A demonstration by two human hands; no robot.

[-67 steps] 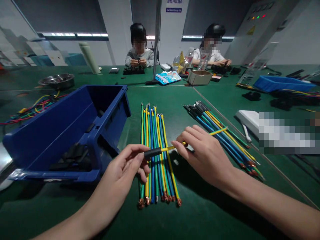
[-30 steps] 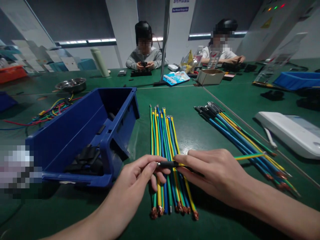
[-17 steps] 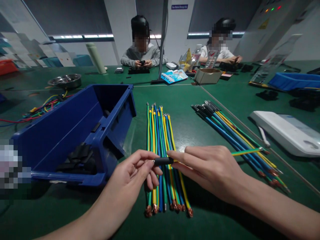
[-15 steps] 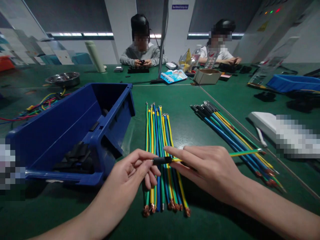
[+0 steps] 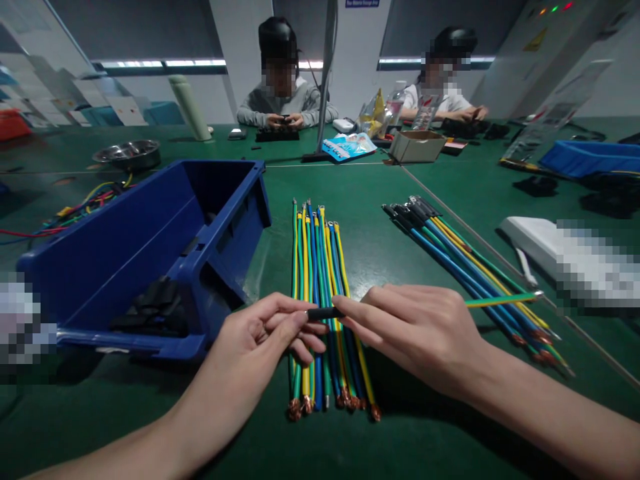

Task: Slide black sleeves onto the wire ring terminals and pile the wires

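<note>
My left hand (image 5: 273, 327) pinches the left end of a green-and-yellow cable (image 5: 503, 301), where a black heat-shrink sleeve (image 5: 323, 313) sits around it. The tip under the thumb is hidden. My right hand (image 5: 417, 327) has its fingertips closed on the sleeve's right end; the cable passes beneath this hand and sticks out to the right. Below both hands lies a row of blue and green-yellow cables (image 5: 315, 267), with metal lugs at the far ends and mostly bare copper strands at the near ends. To the right rests a bundle of cables with black sleeves (image 5: 450, 263).
A dark blue bin (image 5: 220, 260) holding black pieces (image 5: 155, 307) stands at left. A white device (image 5: 537, 250) lies at right. Further back are a metal bowl (image 5: 130, 155), a green flask (image 5: 190, 107), a cardboard box (image 5: 417, 147) and two people (image 5: 283, 100) seated across the table.
My right fingertips have moved left onto the sleeve, covering the bit of yellow cable that showed beside it. My left hand keeps its pinch. The view has shifted slightly.
</note>
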